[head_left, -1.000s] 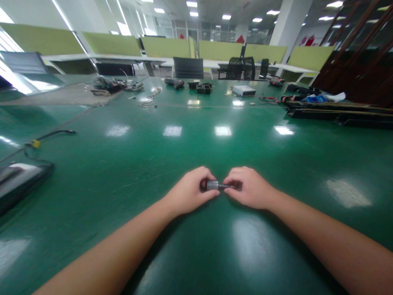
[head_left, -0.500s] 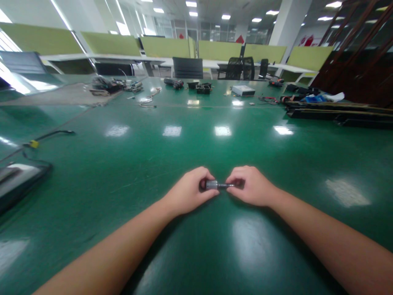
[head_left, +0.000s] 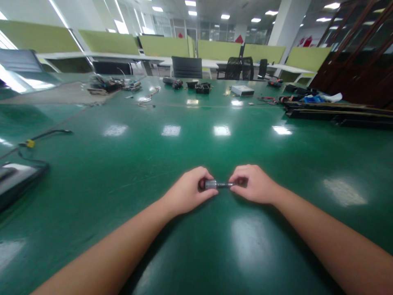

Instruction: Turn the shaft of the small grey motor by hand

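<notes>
Low over the green tabletop (head_left: 172, 254), a small tool with a thick grey cylinder and a thin dark shaft (head_left: 211, 184) lies level between my hands. My left hand (head_left: 188, 191) is closed around the grey cylinder, thumb below and fingers above. The cylinder's left end is hidden inside that hand. My right hand (head_left: 254, 184) pinches the bright right tip of the shaft between thumb and fingers. A short stretch of dark shaft shows between the two hands. What kind of tool it is, I cannot make out.
At the left edge lies a dark-rimmed device (head_left: 21, 182) near a black cable (head_left: 50, 133) with a yellow tag. Long black strips (head_left: 334, 112) are stacked at the right. Toward the far edge are a silver box (head_left: 242, 90), black parts (head_left: 202, 87) and a heap of electronics (head_left: 104, 84).
My right hand has shifted slightly to the right along the shaft, so a little more of it shows. My left hand keeps its hold on the grey cylinder.
</notes>
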Demonstrator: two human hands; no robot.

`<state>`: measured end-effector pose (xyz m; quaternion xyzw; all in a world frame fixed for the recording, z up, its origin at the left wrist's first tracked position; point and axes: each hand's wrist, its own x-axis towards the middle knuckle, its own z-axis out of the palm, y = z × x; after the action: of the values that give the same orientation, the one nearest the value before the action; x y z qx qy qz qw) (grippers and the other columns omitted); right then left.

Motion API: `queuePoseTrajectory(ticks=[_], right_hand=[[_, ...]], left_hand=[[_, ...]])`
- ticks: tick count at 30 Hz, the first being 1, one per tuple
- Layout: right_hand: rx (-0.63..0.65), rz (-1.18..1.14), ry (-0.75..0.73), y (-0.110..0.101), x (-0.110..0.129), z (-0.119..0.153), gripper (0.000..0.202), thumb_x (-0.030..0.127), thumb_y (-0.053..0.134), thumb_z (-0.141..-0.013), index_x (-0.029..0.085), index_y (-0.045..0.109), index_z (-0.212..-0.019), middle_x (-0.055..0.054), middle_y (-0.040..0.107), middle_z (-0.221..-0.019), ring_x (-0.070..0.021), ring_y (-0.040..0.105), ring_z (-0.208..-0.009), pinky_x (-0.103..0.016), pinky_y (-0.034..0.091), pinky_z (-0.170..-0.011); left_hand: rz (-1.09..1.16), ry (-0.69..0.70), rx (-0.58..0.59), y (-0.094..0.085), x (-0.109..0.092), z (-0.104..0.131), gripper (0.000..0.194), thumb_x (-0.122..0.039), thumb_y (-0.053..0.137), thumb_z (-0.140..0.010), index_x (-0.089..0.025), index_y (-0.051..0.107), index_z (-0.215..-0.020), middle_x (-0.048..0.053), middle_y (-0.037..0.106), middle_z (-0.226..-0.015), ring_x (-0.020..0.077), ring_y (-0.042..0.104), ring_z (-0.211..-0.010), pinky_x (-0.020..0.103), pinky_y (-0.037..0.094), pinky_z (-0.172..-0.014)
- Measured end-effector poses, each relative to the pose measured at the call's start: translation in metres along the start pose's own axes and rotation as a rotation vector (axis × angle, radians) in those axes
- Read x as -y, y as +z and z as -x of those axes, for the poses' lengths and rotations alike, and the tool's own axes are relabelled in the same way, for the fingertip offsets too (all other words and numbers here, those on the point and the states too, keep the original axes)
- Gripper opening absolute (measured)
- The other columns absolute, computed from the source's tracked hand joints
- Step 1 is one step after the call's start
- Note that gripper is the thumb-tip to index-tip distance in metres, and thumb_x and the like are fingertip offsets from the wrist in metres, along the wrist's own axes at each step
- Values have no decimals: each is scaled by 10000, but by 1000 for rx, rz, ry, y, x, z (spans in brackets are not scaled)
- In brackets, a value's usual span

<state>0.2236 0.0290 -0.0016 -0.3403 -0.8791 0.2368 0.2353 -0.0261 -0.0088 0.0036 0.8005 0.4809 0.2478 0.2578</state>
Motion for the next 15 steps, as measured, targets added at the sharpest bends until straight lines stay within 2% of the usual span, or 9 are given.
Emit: queuePoseTrajectory(ticks=[6,11,15], right_hand=[[16,14,-11,-4,-5,0,82,164,698,-755,179,748,-820,-18,686,-737,-130,614,-646,-260,473,-642],[-1,-19,56,-11,-18,0,73,176,698,-753,158,740,-811,-35,685,-755,-139,611,-655,-260,484,-626],[48,-48,37,-14,-17,1,68,177,703,-757,161,742,-810,-31,683,-748,-140,615,-658,-258,484,-629]], left_hand=[[-5,-3,4,-1,0,1,240,-364,736,-824,-187,622,-938,0,607,-838,160,573,-722,278,450,-645],[-7,-14,0,-1,-2,3,239,-364,737,-819,-186,624,-931,2,609,-828,163,574,-714,280,449,-639],[-13,-18,-4,-2,-3,4,240,-368,742,-814,-188,625,-922,2,614,-829,163,578,-712,280,450,-638]])
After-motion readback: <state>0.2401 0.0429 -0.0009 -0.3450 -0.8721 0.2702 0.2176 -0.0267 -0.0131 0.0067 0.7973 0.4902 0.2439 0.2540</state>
